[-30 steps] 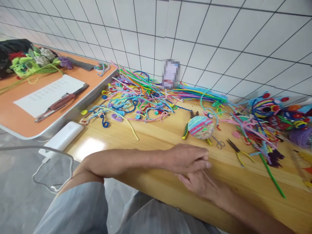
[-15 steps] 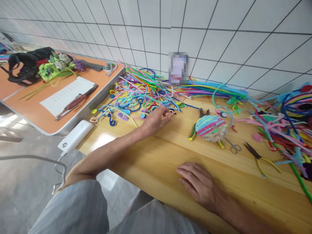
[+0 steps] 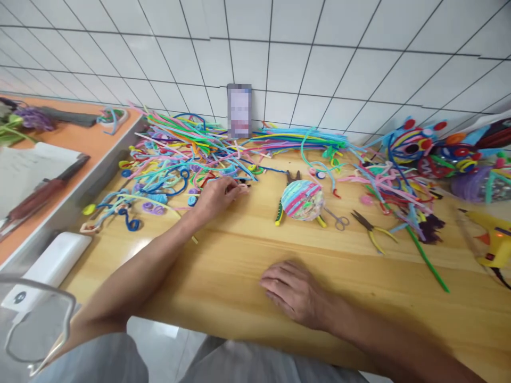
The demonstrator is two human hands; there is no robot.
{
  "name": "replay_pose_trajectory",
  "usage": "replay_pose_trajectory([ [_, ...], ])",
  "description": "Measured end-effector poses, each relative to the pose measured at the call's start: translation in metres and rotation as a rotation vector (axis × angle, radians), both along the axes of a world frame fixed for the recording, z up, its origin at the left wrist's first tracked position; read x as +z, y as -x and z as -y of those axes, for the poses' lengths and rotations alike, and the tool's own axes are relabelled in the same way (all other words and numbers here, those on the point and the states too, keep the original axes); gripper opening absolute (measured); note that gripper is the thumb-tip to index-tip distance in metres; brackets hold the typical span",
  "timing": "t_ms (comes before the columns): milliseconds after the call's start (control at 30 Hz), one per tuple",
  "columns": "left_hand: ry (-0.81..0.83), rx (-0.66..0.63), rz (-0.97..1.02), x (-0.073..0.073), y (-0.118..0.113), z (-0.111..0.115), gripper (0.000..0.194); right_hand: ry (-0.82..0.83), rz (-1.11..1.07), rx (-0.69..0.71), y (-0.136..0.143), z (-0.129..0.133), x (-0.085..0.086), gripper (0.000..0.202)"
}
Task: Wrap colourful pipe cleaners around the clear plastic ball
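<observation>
My left hand (image 3: 215, 198) reaches over the bench at the edge of a tangled heap of coloured pipe cleaners (image 3: 187, 146). Its thumb and fingers are closed together at a small pink pipe cleaner coil (image 3: 242, 188) with a dark bit beside it. My right hand (image 3: 293, 292) lies palm down on the bare wood near the front edge, fingers loosely stretched, holding nothing. Between and beyond the hands sits a ball wrapped in striped pipe cleaners (image 3: 302, 200), resting over green-and-yellow-handled pliers (image 3: 279, 214). Scissors (image 3: 339, 219) stick out beside the ball.
Yellow-handled needle-nose pliers (image 3: 373, 231) and a yellow glue gun (image 3: 493, 236) lie to the right. A phone (image 3: 239, 111) leans on the tiled wall. More pipe cleaners (image 3: 399, 189) lie at right. A white power bank (image 3: 50, 271) and an orange table (image 3: 109, 141) are left.
The view has turned to the right, so everything sits further left and the glue gun shows. My left hand stays at the pink coil; my right hand stays resting on the bench.
</observation>
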State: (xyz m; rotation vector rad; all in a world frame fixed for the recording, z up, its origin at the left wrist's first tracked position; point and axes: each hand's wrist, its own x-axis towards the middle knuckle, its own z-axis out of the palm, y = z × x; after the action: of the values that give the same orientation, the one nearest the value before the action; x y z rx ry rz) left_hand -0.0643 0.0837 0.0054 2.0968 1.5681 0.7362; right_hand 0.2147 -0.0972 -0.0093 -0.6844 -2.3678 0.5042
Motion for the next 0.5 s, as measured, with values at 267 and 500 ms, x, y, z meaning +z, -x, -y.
replay_pose_trajectory([
  [267, -0.059, 0.037, 0.143, -0.015, 0.005, 0.005, 0.023, 0.012, -0.018, 0.023, 0.0, -0.004, 0.005, 0.019],
  [500, -0.083, -0.059, 0.18, -0.015, -0.005, 0.011, 0.028, -0.041, -0.01, 0.047, 0.0, -0.01, 0.006, 0.024],
])
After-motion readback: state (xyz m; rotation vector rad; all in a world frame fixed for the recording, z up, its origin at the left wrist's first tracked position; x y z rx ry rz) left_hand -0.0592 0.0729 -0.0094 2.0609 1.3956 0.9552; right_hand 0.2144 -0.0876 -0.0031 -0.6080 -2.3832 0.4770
